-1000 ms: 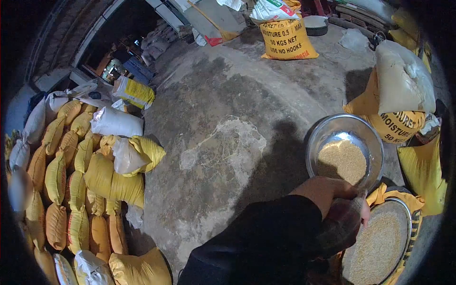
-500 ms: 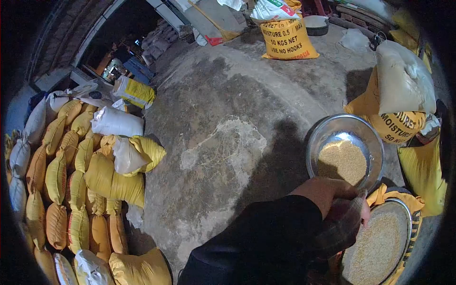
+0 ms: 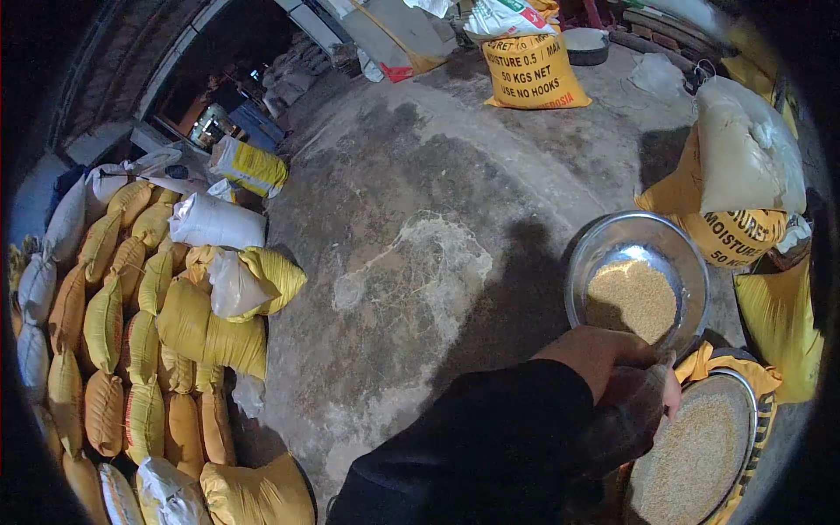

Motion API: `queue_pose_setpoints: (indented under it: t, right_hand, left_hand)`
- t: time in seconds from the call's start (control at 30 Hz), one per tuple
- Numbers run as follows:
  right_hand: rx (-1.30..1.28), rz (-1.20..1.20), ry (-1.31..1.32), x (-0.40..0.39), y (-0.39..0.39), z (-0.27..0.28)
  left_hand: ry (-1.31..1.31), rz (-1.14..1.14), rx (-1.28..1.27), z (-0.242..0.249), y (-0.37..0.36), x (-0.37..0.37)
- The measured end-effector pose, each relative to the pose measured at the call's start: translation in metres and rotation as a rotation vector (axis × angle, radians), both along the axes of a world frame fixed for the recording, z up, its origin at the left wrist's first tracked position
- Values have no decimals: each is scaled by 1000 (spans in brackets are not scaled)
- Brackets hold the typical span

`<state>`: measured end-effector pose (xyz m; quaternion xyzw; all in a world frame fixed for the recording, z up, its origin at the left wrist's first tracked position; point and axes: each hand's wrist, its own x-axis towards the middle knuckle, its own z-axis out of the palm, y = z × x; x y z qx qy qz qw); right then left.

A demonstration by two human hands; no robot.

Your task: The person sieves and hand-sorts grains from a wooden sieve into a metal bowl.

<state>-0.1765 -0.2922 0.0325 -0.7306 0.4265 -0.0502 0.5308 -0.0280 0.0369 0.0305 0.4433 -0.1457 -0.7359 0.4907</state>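
My left hand [image 3: 599,352], at the end of a dark sleeve, reaches across from the lower middle. Its fingers are curled, and what they hold, if anything, is hidden. Against it, in shadow, is my right hand [image 3: 646,394], mostly covered, with a few fingertips showing. Just beyond both hands is a shiny metal bowl [image 3: 586,254] with yellowish grain [image 3: 643,297] in it. Below and to the right, a round metal-rimmed tray or sieve [image 3: 754,411] carries a spread layer of pale grain [image 3: 696,451]. Yellow sack cloth [image 3: 752,376] surrounds this tray.
Stacked yellow and white sacks [image 3: 105,324] line the left side. A printed yellow sack [image 3: 534,79] stands at the back. To the right are another printed sack [image 3: 739,236], a pale full bag [image 3: 748,149] and a yellow-green sack [image 3: 783,324]. Concrete floor [image 3: 411,192] lies between.
The view has shifted very slightly. Both hands stay close together beside the bowl and tray, with hardly any visible movement.
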Motion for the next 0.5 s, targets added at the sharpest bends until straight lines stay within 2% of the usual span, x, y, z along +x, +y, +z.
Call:
queue_pose_setpoints:
  t: [0.5]
  right_hand:
    - [6, -28, 12, -5, -1, 3]
  left_hand:
    - [-1, -2, 1, 0, 1, -2]
